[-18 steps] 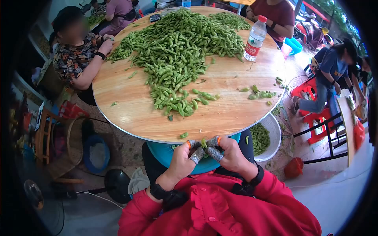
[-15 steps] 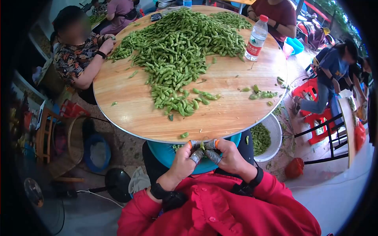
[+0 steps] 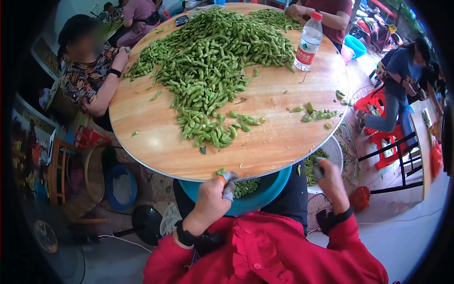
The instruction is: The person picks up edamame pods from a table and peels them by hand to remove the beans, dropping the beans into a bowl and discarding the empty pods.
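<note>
My left hand [image 3: 214, 198] is at the near table edge, over the teal basin [image 3: 188, 190]. Grey coverings wrap its thumb and fingertips, which are curled together; anything between them is hidden. A single edamame pod [image 3: 221, 171] lies on the table edge just beyond these fingers. Shelled green beans [image 3: 246, 187] lie in the basin on my lap. My right hand [image 3: 331, 179] is out to the right over the white basket [image 3: 336, 150] of pods [image 3: 312, 165]; its fingers are blurred and partly hidden. A large heap of edamame pods [image 3: 213, 61] covers the far part of the round wooden table [image 3: 161, 146].
A water bottle [image 3: 308, 43] with a red cap stands on the table at right. One person [image 3: 90, 71] sits at the left, another [image 3: 331, 19] across. Red stools [image 3: 385, 146] and a black-legged table [image 3: 418, 142] are at right. A blue bucket [image 3: 120, 184] stands at left.
My hands were together over the basin around a pod; now they are apart. The right hand has swung right over the white basket, while the left has stayed near the table edge.
</note>
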The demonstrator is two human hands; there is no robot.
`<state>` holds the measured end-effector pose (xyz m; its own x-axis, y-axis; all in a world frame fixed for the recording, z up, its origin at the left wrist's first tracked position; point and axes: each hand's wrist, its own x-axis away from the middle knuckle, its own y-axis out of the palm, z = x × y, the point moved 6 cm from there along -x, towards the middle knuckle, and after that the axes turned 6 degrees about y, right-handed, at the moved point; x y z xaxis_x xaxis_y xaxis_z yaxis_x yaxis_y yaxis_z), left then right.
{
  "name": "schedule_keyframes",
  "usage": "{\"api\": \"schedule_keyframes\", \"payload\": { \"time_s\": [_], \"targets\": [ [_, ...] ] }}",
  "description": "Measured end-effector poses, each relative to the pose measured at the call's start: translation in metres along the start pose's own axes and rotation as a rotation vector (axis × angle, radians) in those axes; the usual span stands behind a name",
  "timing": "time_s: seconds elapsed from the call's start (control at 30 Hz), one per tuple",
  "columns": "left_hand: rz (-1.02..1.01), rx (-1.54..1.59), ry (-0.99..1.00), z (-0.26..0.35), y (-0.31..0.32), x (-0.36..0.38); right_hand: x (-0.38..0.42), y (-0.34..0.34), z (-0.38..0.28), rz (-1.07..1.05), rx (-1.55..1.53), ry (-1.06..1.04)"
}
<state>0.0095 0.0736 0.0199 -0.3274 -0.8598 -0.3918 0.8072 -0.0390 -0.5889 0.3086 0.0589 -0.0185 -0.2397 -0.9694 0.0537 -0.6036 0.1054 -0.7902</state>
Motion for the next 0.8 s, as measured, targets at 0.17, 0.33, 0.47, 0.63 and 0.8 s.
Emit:
{"api": "schedule_keyframes", "payload": {
  "time_s": [0.17, 0.33, 0.47, 0.63, 0.8],
  "targets": [
    [-0.005, -0.273, 0.054, -0.007, 0.0, -0.051, 0.002, -0.033, 0.024, 0.143, 0.009, 0.169],
    [-0.162, -0.724, -0.039, -0.037, 0.03, -0.097, 0.008, -0.001, -0.008, 0.022, -0.272, 0.062],
    [-0.167, -0.736, -0.033, -0.044, 0.028, -0.102, 0.012, 0.018, -0.047, -0.12, -0.465, -0.098],
    [-0.152, -0.648, 0.004, -0.037, 0.016, -0.079, -0.001, 0.052, -0.088, -0.369, -0.679, -0.067],
    [-0.148, -0.489, -0.041, -0.026, 0.01, -0.048, -0.01, 0.075, -0.116, -0.573, -0.809, 0.05]
  ]
}}
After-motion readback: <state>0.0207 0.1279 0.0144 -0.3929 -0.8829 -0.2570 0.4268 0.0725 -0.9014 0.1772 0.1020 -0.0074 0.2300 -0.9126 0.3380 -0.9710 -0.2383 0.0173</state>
